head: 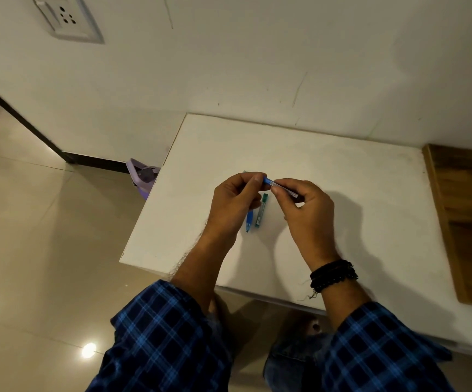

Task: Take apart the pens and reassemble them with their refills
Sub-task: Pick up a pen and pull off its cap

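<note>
— Whereabouts of the blue pen (268, 182)?
— Up off the counter (342, 171), held roughly level between both hands, just above the other pieces.
— Grip of the left hand (237, 196)?
— Curled round one end, thumb and forefinger pinching the blue section, other fingers folded toward the palm.
— And the right hand (305, 205)?
— Closed as well, thumb and fingertips nipping the paler, clear-looking end.
— Why held from both ends like that?
— Most likely for a twist or a pull at the joint: one half braced, the other turned. Coming apart or going back together, cannot tell from here.
— Why in the air rather than flat on the counter?
— Probably to leave the wrists free to turn, with the plain white surface underneath to catch and show up any small part.
— Anything laid down?
— A second blue pen (248, 220) and a green-capped piece (260, 210), side by side, nearly parallel, partly under the left hand. Pen or refill tube for the green one, hard to say. Parked close, presumably for easy reach when needed.
— Any risk?
— Possibly a loose refill sliding out of the opened barrel and rolling toward the near edge.
</note>
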The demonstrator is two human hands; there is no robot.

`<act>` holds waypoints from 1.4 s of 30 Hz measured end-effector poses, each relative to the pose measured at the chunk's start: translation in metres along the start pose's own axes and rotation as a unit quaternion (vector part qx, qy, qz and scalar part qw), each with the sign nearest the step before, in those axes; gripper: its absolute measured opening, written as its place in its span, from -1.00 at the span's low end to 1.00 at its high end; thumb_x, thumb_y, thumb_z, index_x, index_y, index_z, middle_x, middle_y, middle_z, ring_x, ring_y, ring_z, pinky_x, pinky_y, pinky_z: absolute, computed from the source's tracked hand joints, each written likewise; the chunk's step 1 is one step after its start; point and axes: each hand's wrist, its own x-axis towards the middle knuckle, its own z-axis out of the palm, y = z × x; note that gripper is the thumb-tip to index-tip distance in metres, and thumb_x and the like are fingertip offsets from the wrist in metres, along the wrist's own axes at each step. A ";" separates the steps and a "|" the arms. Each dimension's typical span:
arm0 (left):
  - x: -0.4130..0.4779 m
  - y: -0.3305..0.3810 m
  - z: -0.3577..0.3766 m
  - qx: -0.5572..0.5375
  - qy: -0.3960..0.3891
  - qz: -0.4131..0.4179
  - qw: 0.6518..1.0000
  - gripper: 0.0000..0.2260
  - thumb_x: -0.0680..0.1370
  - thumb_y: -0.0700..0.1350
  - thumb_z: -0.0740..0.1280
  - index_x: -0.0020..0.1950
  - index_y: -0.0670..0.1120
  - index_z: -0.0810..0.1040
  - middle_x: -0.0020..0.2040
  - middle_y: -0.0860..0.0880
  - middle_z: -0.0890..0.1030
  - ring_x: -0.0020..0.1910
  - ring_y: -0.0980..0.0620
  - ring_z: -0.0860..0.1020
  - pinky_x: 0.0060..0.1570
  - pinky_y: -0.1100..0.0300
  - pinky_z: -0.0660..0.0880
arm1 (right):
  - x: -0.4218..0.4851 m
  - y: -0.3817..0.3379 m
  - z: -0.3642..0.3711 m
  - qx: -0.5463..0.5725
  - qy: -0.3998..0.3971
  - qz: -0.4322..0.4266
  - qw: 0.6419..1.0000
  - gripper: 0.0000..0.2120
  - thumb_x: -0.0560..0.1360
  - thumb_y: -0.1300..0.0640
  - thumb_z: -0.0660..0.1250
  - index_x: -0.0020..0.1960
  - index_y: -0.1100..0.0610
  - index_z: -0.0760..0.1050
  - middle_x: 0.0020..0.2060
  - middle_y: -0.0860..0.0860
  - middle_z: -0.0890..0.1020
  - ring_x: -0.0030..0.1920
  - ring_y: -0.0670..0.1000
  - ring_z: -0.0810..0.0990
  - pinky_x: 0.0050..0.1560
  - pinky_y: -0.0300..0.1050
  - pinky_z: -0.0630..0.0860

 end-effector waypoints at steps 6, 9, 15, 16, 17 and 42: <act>0.001 0.001 0.000 0.002 -0.012 0.021 1.000 -0.82 0.66 -0.08 0.30 0.13 -0.08 0.67 -0.05 0.02 0.74 -0.05 0.13 0.68 -0.08 0.32 0.57 | 0.003 0.000 0.002 0.114 -0.023 0.129 0.985 -0.79 0.57 0.06 0.41 0.15 0.13 0.65 -0.15 -0.02 0.71 -0.19 -0.03 0.68 -0.30 -0.24 0.58; 0.001 0.000 0.001 0.002 -0.024 0.024 0.999 -0.84 0.66 -0.11 0.29 0.12 -0.07 0.67 -0.03 -0.04 0.74 -0.04 0.08 0.67 -0.07 0.30 0.58 | 0.003 0.000 0.001 0.132 -0.019 0.147 0.980 -0.80 0.57 0.06 0.42 0.13 0.13 0.64 -0.13 0.00 0.71 -0.18 -0.01 0.70 -0.30 -0.21 0.60; 0.001 -0.003 0.003 0.013 -0.016 0.019 1.000 -0.82 0.68 -0.12 0.27 0.14 -0.08 0.66 -0.06 -0.01 0.73 -0.06 0.10 0.67 -0.07 0.31 0.58 | 0.005 0.001 -0.004 0.141 -0.005 0.163 0.977 -0.82 0.55 0.06 0.43 0.10 0.14 0.64 -0.16 -0.01 0.70 -0.20 -0.03 0.70 -0.29 -0.19 0.61; 0.001 -0.004 0.003 0.017 -0.016 0.020 1.000 -0.82 0.68 -0.12 0.27 0.14 -0.08 0.66 -0.06 0.00 0.73 -0.06 0.10 0.67 -0.07 0.30 0.58 | 0.006 0.001 -0.005 0.142 -0.005 0.163 0.976 -0.82 0.56 0.07 0.43 0.10 0.14 0.64 -0.16 -0.01 0.70 -0.20 -0.04 0.70 -0.29 -0.20 0.61; 0.001 -0.004 0.004 0.024 -0.017 0.024 0.999 -0.82 0.68 -0.12 0.27 0.13 -0.07 0.66 -0.07 0.00 0.73 -0.06 0.11 0.67 -0.06 0.29 0.59 | 0.006 0.001 -0.005 0.145 -0.005 0.163 0.976 -0.82 0.56 0.07 0.43 0.09 0.14 0.64 -0.17 0.00 0.70 -0.21 -0.05 0.70 -0.29 -0.20 0.61; 0.011 -0.006 -0.005 0.142 -0.036 0.094 0.985 -0.87 0.61 -0.11 0.37 0.13 0.02 0.66 -0.01 0.06 0.73 0.02 0.06 0.68 0.09 0.03 0.65 | 0.007 0.004 -0.014 0.200 -0.032 0.168 0.965 -0.84 0.57 0.11 0.41 0.10 0.14 0.68 -0.23 0.00 0.71 -0.23 -0.02 0.69 -0.19 -0.15 0.64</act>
